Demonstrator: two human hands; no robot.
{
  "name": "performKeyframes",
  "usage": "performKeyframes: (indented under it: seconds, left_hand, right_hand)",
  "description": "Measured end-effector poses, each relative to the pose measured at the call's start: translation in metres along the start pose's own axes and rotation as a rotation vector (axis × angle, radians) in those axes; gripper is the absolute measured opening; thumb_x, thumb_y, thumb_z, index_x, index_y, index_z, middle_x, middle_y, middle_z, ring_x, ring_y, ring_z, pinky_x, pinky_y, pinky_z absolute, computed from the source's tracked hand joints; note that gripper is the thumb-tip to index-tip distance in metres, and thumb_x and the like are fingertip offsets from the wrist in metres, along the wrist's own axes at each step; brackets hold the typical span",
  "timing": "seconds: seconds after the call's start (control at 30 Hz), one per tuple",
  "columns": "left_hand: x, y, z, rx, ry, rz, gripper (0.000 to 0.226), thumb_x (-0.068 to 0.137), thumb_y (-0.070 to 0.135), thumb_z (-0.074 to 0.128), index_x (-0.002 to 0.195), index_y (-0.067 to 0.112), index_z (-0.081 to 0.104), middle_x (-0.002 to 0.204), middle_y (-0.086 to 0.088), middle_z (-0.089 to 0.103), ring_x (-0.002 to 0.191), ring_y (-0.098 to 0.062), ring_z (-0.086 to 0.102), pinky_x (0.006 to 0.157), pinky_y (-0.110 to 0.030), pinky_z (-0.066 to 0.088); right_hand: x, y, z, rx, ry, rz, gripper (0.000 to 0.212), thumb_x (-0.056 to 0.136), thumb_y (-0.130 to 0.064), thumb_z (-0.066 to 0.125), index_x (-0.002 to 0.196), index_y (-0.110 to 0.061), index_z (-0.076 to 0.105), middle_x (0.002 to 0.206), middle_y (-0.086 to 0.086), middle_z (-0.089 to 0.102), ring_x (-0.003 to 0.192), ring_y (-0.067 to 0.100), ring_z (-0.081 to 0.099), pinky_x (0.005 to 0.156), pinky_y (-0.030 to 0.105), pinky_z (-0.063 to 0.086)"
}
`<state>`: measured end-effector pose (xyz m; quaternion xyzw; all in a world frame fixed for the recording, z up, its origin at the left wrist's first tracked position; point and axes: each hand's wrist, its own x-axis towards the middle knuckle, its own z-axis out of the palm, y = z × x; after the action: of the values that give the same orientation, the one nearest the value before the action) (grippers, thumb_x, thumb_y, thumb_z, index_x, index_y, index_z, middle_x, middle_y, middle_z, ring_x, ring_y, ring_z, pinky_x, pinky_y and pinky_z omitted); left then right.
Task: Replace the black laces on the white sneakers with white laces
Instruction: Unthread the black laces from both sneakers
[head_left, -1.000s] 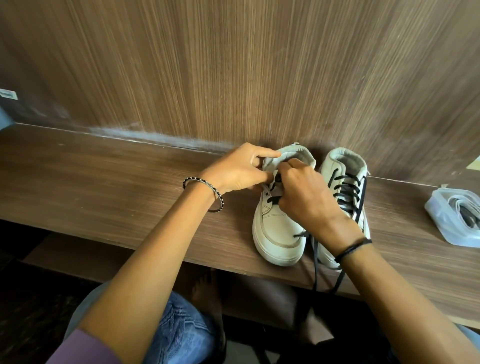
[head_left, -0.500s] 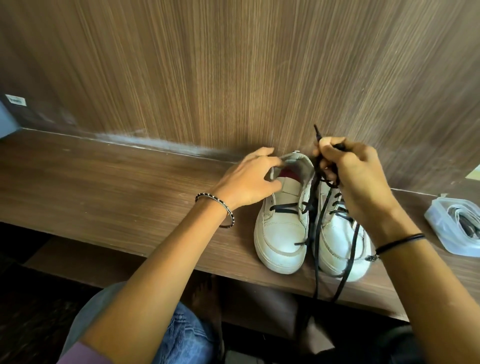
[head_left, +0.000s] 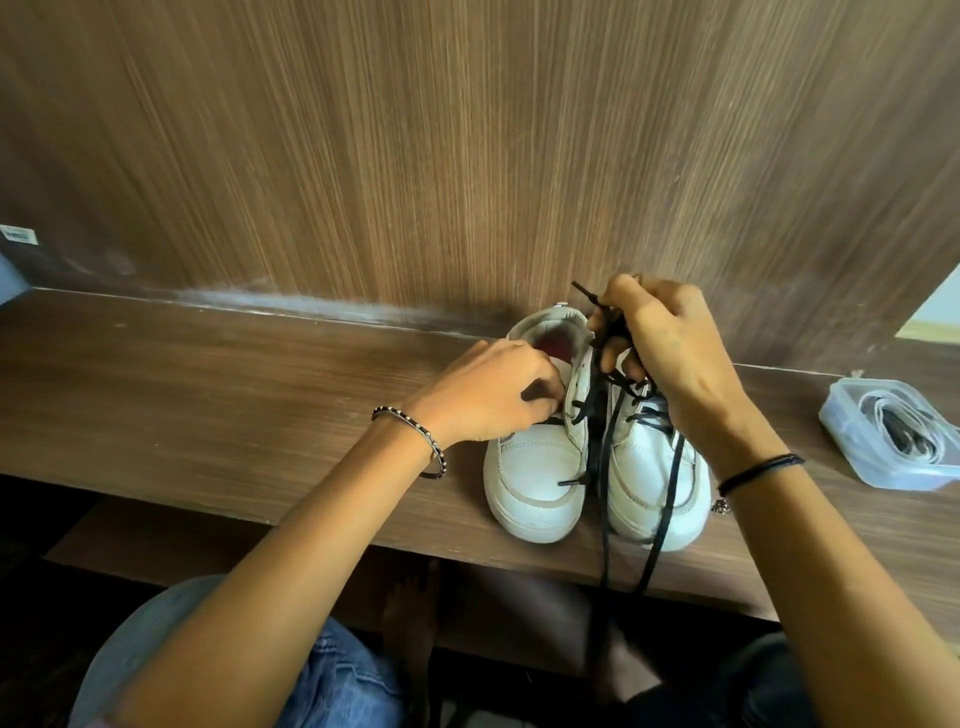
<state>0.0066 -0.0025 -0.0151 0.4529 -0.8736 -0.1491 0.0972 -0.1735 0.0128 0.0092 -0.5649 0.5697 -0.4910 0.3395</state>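
Holding status, right hand (head_left: 670, 353): clenched round a bunch of black lace (head_left: 602, 457), raised above the collars of the pair.
Black lace: drops from the fist between the two shoes. It is threaded through the lower eyelets of the left sneaker (head_left: 535, 467), and two strands hang past the shelf's front edge.
Left hand (head_left: 488, 400): fingers curled against the left sneaker's eyelet row (knuckles hide the tips). Whether they pinch anything cannot be told.
Right sneaker (head_left: 644, 467): touching its mate side by side, toes toward the person, black lacing across its eyelets.
Wooden shelf (head_left: 208, 395): carries both shoes near its front edge.
Clear plastic container (head_left: 852, 457): on the shelf, well right of the shoes, with pale laces (head_left: 878, 410) coiled inside.
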Motion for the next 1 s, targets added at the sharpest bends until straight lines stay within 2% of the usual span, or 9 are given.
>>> performKeyframes:
  seconds: [0.13, 0.23, 0.3, 0.37, 0.43, 0.6, 0.77, 0.9, 1.0]
  left_hand:
    - [0.002, 0.002, 0.003, 0.105, 0.005, 0.034, 0.026, 0.090, 0.039, 0.049, 0.090, 0.018, 0.064, 0.122, -0.003, 0.064, 0.117, -0.028, 0.060, 0.089, -0.044, 0.052]
    - [0.000, 0.001, 0.000, 0.068, -0.009, 0.075, 0.016, 0.095, 0.027, 0.058, 0.095, 0.011, 0.058, 0.119, -0.007, 0.063, 0.114, -0.026, 0.060, 0.091, -0.041, 0.051]
    - [-0.002, 0.000, -0.008, 0.018, -0.022, 0.068, 0.013, 0.098, 0.020, 0.059, 0.101, 0.007, 0.060, 0.115, -0.004, 0.063, 0.107, -0.017, 0.058, 0.094, -0.036, 0.048]
    - [-0.005, -0.005, -0.015, -0.021, -0.022, 0.012, 0.015, 0.099, 0.021, 0.055, 0.103, 0.008, 0.063, 0.111, 0.000, 0.062, 0.099, -0.013, 0.056, 0.089, -0.032, 0.047]
    - [-0.009, -0.010, -0.020, -0.038, -0.025, -0.053, 0.018, 0.101, 0.026, 0.055, 0.110, 0.014, 0.065, 0.115, 0.004, 0.060, 0.103, -0.012, 0.055, 0.090, -0.030, 0.045]
    - [-0.011, -0.006, -0.017, -0.031, -0.033, -0.059, 0.021, 0.101, 0.026, 0.055, 0.113, 0.011, 0.065, 0.117, -0.001, 0.061, 0.112, -0.016, 0.056, 0.097, -0.034, 0.045]
    - [-0.008, 0.006, -0.010, -0.005, -0.026, -0.043, 0.014, 0.100, 0.022, 0.055, 0.104, 0.012, 0.065, 0.110, 0.000, 0.059, 0.100, -0.015, 0.055, 0.090, -0.040, 0.049]
    - [-0.005, 0.010, -0.005, 0.034, -0.047, -0.031, 0.018, 0.099, 0.023, 0.054, 0.106, 0.011, 0.066, 0.098, 0.005, 0.051, 0.092, -0.020, 0.058, 0.085, -0.048, 0.050]
    - [-0.004, 0.009, -0.005, 0.030, -0.079, -0.028, 0.020, 0.101, 0.023, 0.055, 0.114, 0.013, 0.066, 0.100, 0.008, 0.049, 0.099, -0.020, 0.058, 0.089, -0.046, 0.049]
  right_hand:
    - [-0.005, -0.005, -0.001, -0.105, -0.091, -0.060, 0.043, 0.099, -0.035, 0.046, 0.079, -0.005, 0.070, 0.070, 0.011, 0.076, 0.066, 0.027, 0.075, 0.074, 0.044, 0.060]
    - [-0.009, -0.009, -0.005, -0.054, -0.208, -0.064, 0.042, 0.104, -0.028, 0.043, 0.088, 0.000, 0.070, 0.083, 0.012, 0.078, 0.068, 0.030, 0.075, 0.066, 0.038, 0.056]
    - [-0.011, -0.009, -0.010, -0.131, -0.204, -0.139, 0.035, 0.104, -0.024, 0.043, 0.094, -0.004, 0.069, 0.090, 0.009, 0.077, 0.069, 0.024, 0.076, 0.059, 0.032, 0.053]
    - [-0.010, -0.006, -0.016, -0.151, -0.195, -0.208, 0.027, 0.105, -0.020, 0.042, 0.100, -0.007, 0.066, 0.095, 0.008, 0.076, 0.071, 0.023, 0.077, 0.055, 0.036, 0.057]
    - [-0.010, -0.004, -0.019, -0.173, -0.188, -0.259, 0.021, 0.105, -0.015, 0.042, 0.105, -0.008, 0.062, 0.098, 0.008, 0.075, 0.068, 0.023, 0.076, 0.053, 0.041, 0.060]
    - [-0.004, 0.004, -0.012, -0.390, -0.151, -0.336, 0.021, 0.092, -0.017, 0.046, 0.106, -0.028, 0.058, 0.093, -0.008, 0.075, 0.070, 0.016, 0.075, 0.071, 0.050, 0.060]
    - [-0.001, 0.008, -0.012, -0.728, -0.079, -0.368, 0.012, 0.091, -0.033, 0.064, 0.103, -0.035, 0.064, 0.083, -0.015, 0.070, 0.079, 0.015, 0.069, 0.075, 0.043, 0.059]
    - [-0.003, 0.004, -0.018, -0.560, -0.117, -0.266, 0.017, 0.089, -0.032, 0.051, 0.100, -0.034, 0.064, 0.083, -0.010, 0.074, 0.077, 0.017, 0.074, 0.072, 0.045, 0.060]
    - [-0.006, -0.002, -0.023, -0.357, -0.192, -0.245, 0.022, 0.097, -0.003, 0.047, 0.107, -0.012, 0.065, 0.096, 0.000, 0.075, 0.068, 0.020, 0.077, 0.055, 0.044, 0.062]
